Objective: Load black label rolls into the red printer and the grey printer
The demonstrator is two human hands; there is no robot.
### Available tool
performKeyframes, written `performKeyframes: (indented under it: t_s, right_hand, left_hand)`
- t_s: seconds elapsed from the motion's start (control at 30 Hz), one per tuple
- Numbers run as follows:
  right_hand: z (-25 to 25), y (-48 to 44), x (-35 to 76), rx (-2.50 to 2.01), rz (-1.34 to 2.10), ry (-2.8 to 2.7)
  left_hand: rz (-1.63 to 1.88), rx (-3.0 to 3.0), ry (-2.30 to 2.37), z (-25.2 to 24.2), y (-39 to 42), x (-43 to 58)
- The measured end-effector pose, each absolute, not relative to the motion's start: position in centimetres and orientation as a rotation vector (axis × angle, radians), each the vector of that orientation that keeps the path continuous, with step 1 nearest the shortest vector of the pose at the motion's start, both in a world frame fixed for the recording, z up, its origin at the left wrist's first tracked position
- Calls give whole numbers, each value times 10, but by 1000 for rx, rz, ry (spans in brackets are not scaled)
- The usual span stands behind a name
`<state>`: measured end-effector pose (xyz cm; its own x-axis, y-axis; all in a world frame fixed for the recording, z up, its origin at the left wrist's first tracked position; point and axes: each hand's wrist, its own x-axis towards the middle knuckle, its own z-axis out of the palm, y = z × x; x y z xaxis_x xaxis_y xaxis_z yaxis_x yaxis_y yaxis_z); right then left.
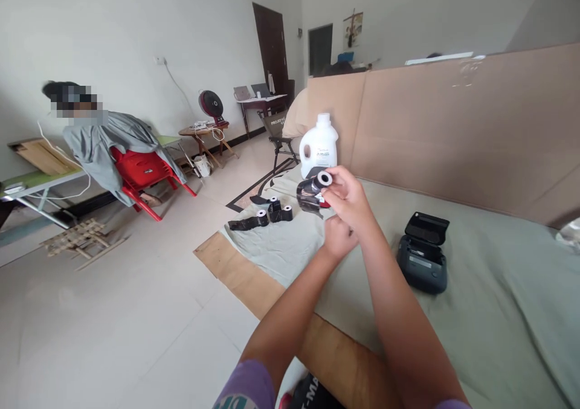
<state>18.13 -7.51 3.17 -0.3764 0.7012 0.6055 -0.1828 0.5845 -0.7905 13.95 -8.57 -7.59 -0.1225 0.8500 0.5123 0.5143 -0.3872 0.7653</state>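
My right hand (347, 194) grips a roll of dark, glossy film (310, 194) by its white core, with the fingers and thumb around the core's end. A loose curl of the film bends down toward my left hand (339, 237), which is closed just below; what its fingers hold is hidden. On the pale cloth to the left lie several similar black rolls (275, 209) with white cores, some partly unwound. A dark small printer (423, 267) stands to the right of my arms, its lid raised. Behind my hands is a white jug (319, 146) with a handle.
A cardboard panel (444, 125) borders the cloth-covered surface (480, 258) at the back. Brown board (240, 276) shows along its near-left edge. Across the tiled floor, a person (104, 137) sits on a red chair (145, 170). A fan (211, 106) stands on a small wooden table.
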Motion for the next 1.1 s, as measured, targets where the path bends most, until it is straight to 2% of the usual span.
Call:
performKeyframes:
  t_s: [0.17, 0.23, 0.3, 0.4, 0.6, 1.1]
  right_hand:
    - [46, -67, 216, -474, 936, -1597]
    - [44, -61, 222, -471, 942, -1622]
    - [40, -56, 227, -471, 993, -1682]
    - [34, -52, 229, -478, 1134, -1782]
    - [24, -44, 225, -490, 1175, -1805]
    - [11, -32, 228, -688, 1066, -1806]
  left_hand:
    - [2029, 2438, 1221, -63, -127, 118]
    - [2270, 2382, 1325, -60, -136, 117]
    - [2380, 2030, 1554, -58, -134, 116]
    - [2216, 1580, 1585, -61, -118, 112]
    - [2143, 1146, 1102, -73, -98, 105]
    - [2046, 869, 819, -65, -102, 97]
